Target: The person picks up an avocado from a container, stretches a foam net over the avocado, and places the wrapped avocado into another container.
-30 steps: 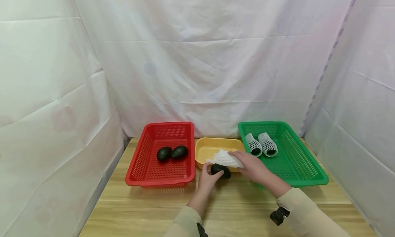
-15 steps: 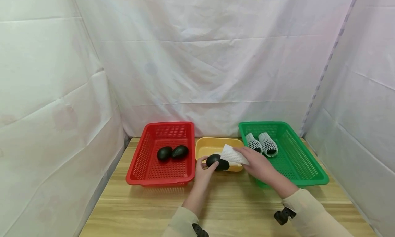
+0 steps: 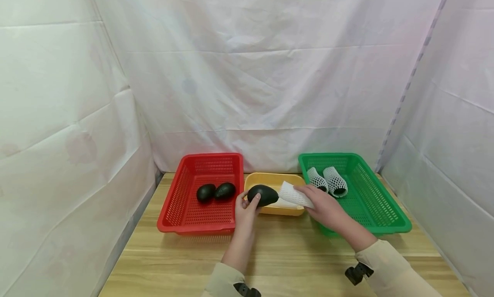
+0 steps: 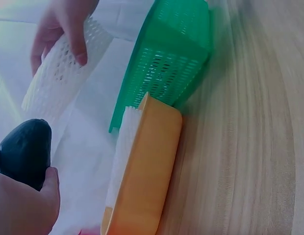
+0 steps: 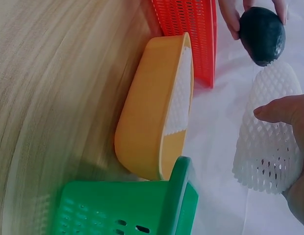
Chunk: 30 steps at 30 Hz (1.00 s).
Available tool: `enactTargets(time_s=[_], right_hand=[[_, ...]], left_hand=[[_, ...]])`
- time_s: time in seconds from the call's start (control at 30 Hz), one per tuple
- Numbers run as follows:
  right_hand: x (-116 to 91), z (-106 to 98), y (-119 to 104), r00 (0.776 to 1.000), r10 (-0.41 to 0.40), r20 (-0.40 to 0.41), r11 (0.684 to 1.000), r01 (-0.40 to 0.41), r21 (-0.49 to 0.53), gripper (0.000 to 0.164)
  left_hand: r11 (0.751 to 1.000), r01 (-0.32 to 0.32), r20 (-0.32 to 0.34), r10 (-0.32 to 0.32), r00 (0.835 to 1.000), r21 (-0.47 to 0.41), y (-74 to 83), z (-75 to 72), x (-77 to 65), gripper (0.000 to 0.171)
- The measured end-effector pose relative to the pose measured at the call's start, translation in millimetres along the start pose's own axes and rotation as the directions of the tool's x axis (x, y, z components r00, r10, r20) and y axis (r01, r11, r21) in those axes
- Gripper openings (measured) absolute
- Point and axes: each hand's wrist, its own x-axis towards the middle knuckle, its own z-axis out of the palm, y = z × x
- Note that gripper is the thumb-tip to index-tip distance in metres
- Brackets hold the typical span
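Observation:
A dark avocado (image 3: 263, 195) is gripped by my left hand (image 3: 245, 211), its narrow end pointing right. My right hand (image 3: 323, 207) pinches a white foam net sleeve (image 3: 295, 195) between thumb and fingers. In the right wrist view the avocado (image 5: 262, 35) meets the near end of the foam net sleeve (image 5: 269, 117), tip right at its opening. Both are held up over the yellow tray (image 3: 266, 178), where more white foam net (image 5: 179, 98) lies.
On the left stands a red basket (image 3: 170, 211) with two bare avocados (image 3: 214, 192). A green basket (image 3: 380, 207) on the right holds two avocados in foam nets (image 3: 335, 181). White cloth walls (image 3: 247, 95) enclose the wooden table (image 3: 293, 262) at the back and sides.
My left hand has raised the avocado up and to the left, from the front of the yellow tray. My right hand, with the foam net sleeve, has shifted slightly right.

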Motion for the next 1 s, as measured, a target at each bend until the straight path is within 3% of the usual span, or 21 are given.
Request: enactTargets(time_s=[0.2,0.43,0.8,1.0], right_hand=[[-3.1,3.8,-2.5,0.999,-0.016,0.030,1.000,0.016,0.009,0.069],[-2.9,8.9,-6.8,0.997,-0.051,0.059,0.999,0.052,-0.001,0.070],[4.7,9.2,-15.9,0.995,-0.096,0.014,0.995,0.096,-0.002,0.067],[9.0,10.8,-18.8,0.992,-0.127,-0.007,0.992,0.127,-0.011,0.066]], left_hand=[[1.000,0.026,-0.029,-0.026,0.999,-0.009,4.7,-3.1,2.0,0.053],[0.999,0.034,0.016,-0.034,0.999,-0.041,3.6,-4.8,1.1,0.049],[0.998,0.034,0.060,-0.031,0.998,-0.049,-0.2,-3.1,-1.7,0.046],[0.999,0.032,0.053,-0.030,0.998,-0.035,-2.5,-0.2,-3.0,0.044]])
